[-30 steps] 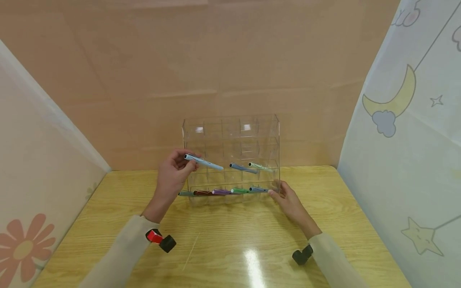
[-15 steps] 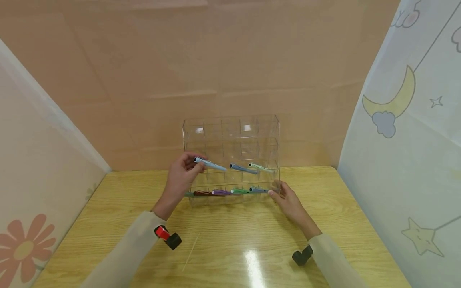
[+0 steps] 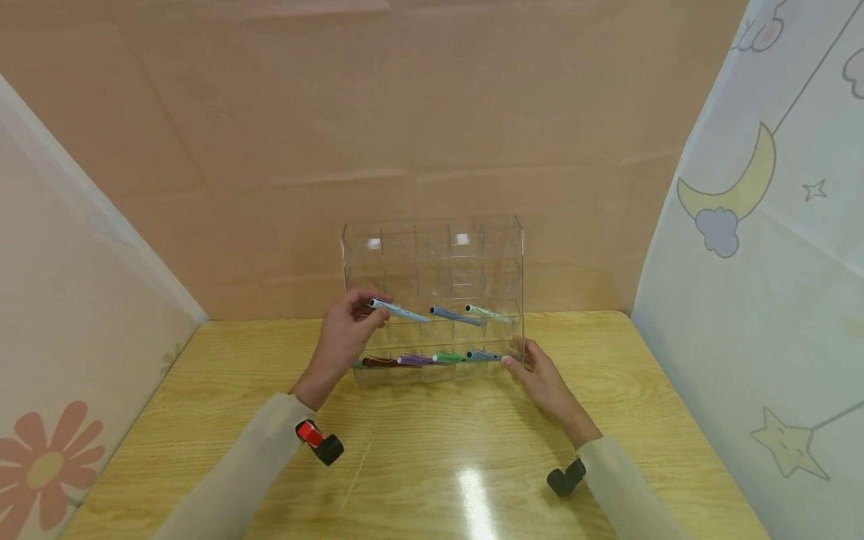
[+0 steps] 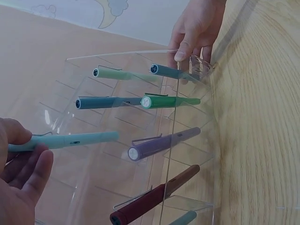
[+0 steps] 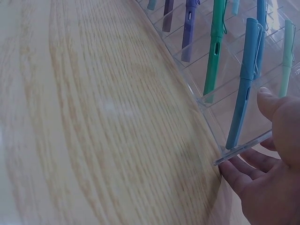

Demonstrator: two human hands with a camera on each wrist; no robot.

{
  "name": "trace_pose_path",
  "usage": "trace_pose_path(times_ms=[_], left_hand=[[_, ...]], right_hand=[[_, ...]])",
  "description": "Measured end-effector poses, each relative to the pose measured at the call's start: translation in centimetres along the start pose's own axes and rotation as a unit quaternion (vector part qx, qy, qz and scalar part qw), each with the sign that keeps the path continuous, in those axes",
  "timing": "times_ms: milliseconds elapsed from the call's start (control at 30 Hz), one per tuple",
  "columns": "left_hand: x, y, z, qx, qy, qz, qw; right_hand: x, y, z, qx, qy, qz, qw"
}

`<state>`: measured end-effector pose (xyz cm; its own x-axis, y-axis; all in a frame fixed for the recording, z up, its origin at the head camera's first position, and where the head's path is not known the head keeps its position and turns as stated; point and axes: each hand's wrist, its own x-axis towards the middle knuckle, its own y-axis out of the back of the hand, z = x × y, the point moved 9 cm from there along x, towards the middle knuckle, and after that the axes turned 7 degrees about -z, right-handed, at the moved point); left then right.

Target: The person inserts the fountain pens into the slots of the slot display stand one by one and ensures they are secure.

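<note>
My left hand (image 3: 343, 334) pinches a light blue pen (image 3: 405, 312) near its clip end, with thumb and fingers. The pen's other end points right, at the third tier of a clear acrylic pen rack (image 3: 523, 262). On that tier lie a blue pen (image 3: 455, 316) and a pale green pen (image 3: 487, 312), right of the held one. In the bottom tier are dark red (image 3: 380, 362), purple (image 3: 413, 361), green (image 3: 448, 358) and blue pens, plus a grey-green pen (image 4: 185, 218) mostly hidden by my left hand in the head view. My right hand (image 3: 548, 386) grips the rack's lower right side.
The rack stands on a wood-grain table (image 3: 418, 465) near its back edge. Behind is a tan backdrop (image 3: 432, 112). Patterned white cloths hang left and right, the right cloth (image 3: 742, 322) with a moon and star. The rack's upper two tiers show no pens.
My left hand has moved right and slightly down with the light blue pen, bringing it nearer the blue pen on the third tier. My right hand stays at the rack's side.
</note>
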<state>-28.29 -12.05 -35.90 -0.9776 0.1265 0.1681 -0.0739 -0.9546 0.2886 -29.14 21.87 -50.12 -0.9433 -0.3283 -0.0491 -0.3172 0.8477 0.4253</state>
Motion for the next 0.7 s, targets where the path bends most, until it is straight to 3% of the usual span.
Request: trace_pose_path(times_ms=[300,700], left_hand=[[0.1,-0.1,0.1,0.077,0.013,0.016,0.9968],[0.6,-2.0,0.5,0.144,0.012,-0.021,0.9894]], right_hand=[[0.0,0.2,0.1,0.001,-0.008,0.001,1.0],[-0.1,0.2,0.0,0.012,-0.01,0.001,1.0]])
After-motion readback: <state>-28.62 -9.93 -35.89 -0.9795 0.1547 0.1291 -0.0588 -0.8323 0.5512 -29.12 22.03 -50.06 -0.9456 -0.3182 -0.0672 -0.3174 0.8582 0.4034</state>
